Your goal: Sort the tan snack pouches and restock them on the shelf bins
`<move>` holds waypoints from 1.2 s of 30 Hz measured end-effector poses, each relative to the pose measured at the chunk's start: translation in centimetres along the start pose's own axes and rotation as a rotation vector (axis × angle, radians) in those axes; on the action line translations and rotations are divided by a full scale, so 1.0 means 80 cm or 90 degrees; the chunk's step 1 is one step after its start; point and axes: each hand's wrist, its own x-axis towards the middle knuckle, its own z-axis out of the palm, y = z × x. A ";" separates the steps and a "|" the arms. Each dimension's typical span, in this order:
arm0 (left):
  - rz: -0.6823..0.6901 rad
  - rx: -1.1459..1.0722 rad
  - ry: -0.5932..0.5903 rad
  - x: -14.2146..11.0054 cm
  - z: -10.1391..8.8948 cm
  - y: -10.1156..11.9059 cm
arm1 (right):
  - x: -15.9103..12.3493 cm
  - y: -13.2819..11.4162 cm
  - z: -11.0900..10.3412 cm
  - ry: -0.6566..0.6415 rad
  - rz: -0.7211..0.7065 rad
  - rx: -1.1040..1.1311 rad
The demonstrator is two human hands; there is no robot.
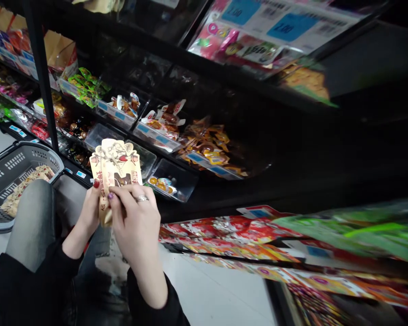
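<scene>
Both hands hold beige printed snack packets above my lap, with drawings, red lettering and a dark window on the front. The packets overlap, and I cannot tell how many there are. My left hand grips their left edge, its thumb lying against the front. Across the lower front lies my right hand, its fingers bent and pinching the packet; a ring sits on one finger. The backs of the packets and several of my left fingers are hidden.
A grey shopping basket with similar beige packets stands at the left by my knee. Black shelves with clear bins of wrapped snacks run ahead. Hanging red and green bags jut out at the right.
</scene>
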 end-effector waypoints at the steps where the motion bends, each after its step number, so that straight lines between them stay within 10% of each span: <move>1: -0.008 -0.023 -0.019 0.000 0.000 0.002 | 0.000 0.004 -0.003 -0.011 0.002 0.037; 9: -0.047 -0.032 0.054 0.009 -0.007 0.000 | 0.001 0.046 -0.015 0.158 0.256 0.228; 13: -0.018 0.041 0.049 0.011 -0.013 -0.007 | 0.003 0.057 -0.011 0.040 0.378 0.228; 36: 0.120 0.205 0.075 0.009 -0.019 -0.004 | -0.007 0.074 0.010 -0.037 0.304 0.317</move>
